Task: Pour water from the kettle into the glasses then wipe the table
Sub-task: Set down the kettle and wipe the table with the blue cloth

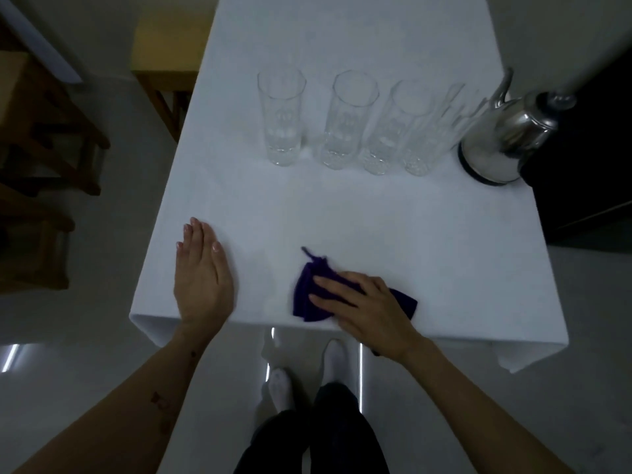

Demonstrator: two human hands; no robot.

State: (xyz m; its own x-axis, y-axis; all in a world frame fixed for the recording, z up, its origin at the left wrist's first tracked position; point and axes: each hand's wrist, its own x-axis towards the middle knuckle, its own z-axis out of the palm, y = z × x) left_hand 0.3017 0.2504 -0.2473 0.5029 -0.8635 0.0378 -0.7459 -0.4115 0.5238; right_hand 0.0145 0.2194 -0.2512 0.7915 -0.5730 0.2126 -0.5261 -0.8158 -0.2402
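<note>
**Wiping the near edge with a soft purple cloth**

Pressing down on a small purple cloth [309, 295], the right hand [364, 311] lies low in the frame, just right of centre, with its fingers spread flat across the fabric rather than curled round it. The left hand [201, 271] rests palm down on the white-covered counter [376, 227] at lower left, fingers straight and together, holding nothing.

The cloth looks light and limp, bunched under the palm with a loose thread or tail poking out toward the upper left. It should slide easily over the smooth covering, so flat downward pressure suits it better than a pinch; the covering itself may drag and wrinkle, and the left hand seems placed to pin it.

Four tall glasses [352, 121] stand in a row across the middle of the frame, the right-hand ones close together. They are thin-walled, top-heavy and fragile. Whether they hold water is hard to judge in this dim view. A shiny metal kettle [506, 142] sits at right, near the counter's edge, probably heavy, best taken by its handle.
</note>
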